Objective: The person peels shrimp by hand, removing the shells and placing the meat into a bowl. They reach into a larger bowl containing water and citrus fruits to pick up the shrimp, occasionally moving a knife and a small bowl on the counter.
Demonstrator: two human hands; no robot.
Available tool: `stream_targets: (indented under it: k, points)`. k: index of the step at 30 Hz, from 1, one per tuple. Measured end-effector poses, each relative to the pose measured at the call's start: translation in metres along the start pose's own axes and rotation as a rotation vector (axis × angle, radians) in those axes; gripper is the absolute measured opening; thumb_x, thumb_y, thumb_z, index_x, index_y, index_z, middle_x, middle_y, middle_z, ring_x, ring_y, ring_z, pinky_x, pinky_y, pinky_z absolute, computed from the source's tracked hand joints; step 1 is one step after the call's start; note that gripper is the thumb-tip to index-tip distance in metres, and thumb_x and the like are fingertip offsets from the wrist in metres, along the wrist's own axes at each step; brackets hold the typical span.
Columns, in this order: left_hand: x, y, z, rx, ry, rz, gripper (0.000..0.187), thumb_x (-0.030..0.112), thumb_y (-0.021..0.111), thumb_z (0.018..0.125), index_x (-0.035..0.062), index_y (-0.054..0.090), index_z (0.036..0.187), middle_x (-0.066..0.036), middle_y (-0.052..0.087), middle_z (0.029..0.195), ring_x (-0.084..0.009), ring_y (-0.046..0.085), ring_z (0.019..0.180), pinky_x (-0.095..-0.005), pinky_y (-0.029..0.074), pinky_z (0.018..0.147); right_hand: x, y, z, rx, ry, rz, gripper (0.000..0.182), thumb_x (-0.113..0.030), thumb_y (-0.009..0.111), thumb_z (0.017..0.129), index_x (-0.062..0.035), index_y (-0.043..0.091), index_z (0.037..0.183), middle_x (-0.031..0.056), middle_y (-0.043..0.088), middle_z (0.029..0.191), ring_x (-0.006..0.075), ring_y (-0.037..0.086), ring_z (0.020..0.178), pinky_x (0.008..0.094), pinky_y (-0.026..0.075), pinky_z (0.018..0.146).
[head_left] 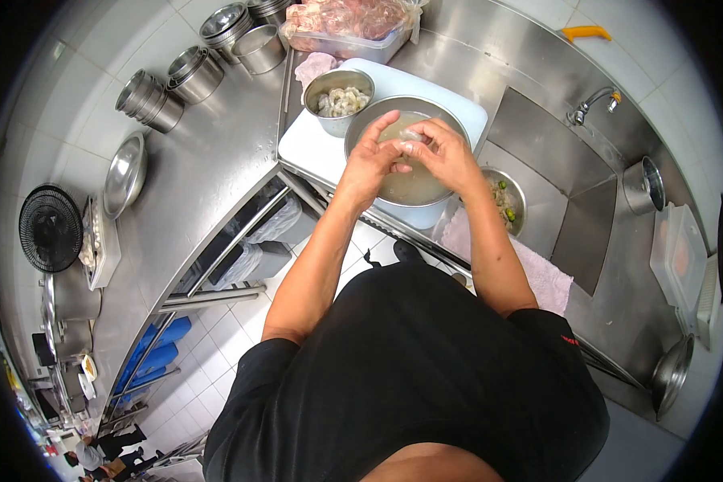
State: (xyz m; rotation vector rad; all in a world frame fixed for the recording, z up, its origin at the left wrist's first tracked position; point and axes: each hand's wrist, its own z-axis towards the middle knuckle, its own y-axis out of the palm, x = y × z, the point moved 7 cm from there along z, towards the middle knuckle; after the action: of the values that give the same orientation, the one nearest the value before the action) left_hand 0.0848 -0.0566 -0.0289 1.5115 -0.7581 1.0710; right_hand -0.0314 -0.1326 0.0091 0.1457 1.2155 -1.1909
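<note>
Over the big bowl (pixel 414 173) at twelve o'clock on the counter (pixel 209 161), both the left hand (pixel 369 161) and right hand (pixel 446 153) pinch a pale shrimp (pixel 410 138) between them, the small bowl (pixel 339 100) at ten o'clock.

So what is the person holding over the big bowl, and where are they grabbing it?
A small pale shrimp, pinched between the fingertips of the left hand and right hand, above the big bowl of cloudy water. Which end cannot be told.
</note>
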Motion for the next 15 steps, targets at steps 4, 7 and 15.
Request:
stream_targets:
  k: [4, 7, 15]
  points:
    - [0.007, 0.002, -0.002, 0.001, 0.006, 0.599, 0.048, 0.026, 0.065, 0.093, 0.0080, 0.055, 0.137, -0.004, 0.068, 0.107, -0.0118, 0.062, 0.093, -0.0264, 0.049, 0.076, 0.003, -0.002, 0.001, 0.027, 0.012, -0.108, 0.019, -0.015, 0.065, 0.085, -0.0017, 0.066, 0.098, 0.0136, 0.060, 0.091, 0.0323, 0.060, 0.087, 0.0410, 0.048, 0.075]
    - [0.024, 0.000, -0.003, 0.106, 0.146, 0.796, 0.042, 0.028, 0.066, 0.092, 0.0090, 0.061, 0.129, -0.002, 0.067, 0.096, -0.0082, 0.060, 0.083, -0.0237, 0.046, 0.069, -0.003, 0.000, -0.003, 0.062, 0.002, -0.243, 0.017, -0.016, 0.066, 0.083, -0.0022, 0.065, 0.092, 0.0141, 0.060, 0.091, 0.0347, 0.059, 0.089, 0.0428, 0.047, 0.075]
    - [0.003, -0.015, 0.004, 0.074, -0.089, 0.019, 0.022, 0.027, 0.063, 0.095, 0.0063, 0.063, 0.103, 0.003, 0.061, 0.081, -0.0055, 0.054, 0.072, -0.0205, 0.037, 0.057, -0.008, 0.014, -0.003, -0.166, 0.063, -0.064, 0.023, -0.023, 0.063, 0.091, -0.0018, 0.065, 0.084, 0.0150, 0.063, 0.084, 0.0330, 0.061, 0.079, 0.0409, 0.047, 0.070]
